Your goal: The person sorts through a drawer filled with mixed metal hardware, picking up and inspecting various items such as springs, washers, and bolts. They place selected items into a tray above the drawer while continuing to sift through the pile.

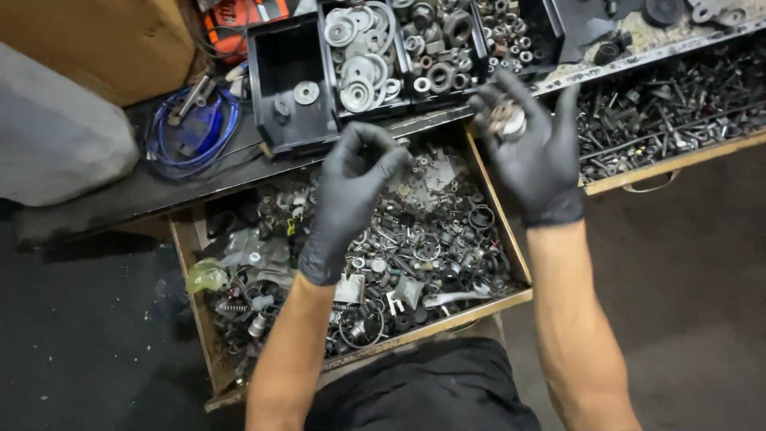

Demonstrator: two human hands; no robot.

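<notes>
Left hand (351, 187) curled, fingertips pinched together above open drawer (511, 247); right hand (531, 144) palm-up, fingers spread, cradling washers (507, 120).

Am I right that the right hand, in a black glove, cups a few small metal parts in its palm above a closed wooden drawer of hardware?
Not quite. The head view shows the wooden drawer pulled open. The gloved right hand does cup small metal parts above it.

One head-worn view, looking steeply down.
The camera sits close above the open drawer (495, 215) of small metal parts, facing twelve o'clock toward the black bins (291, 88) at the frame's top.
</notes>
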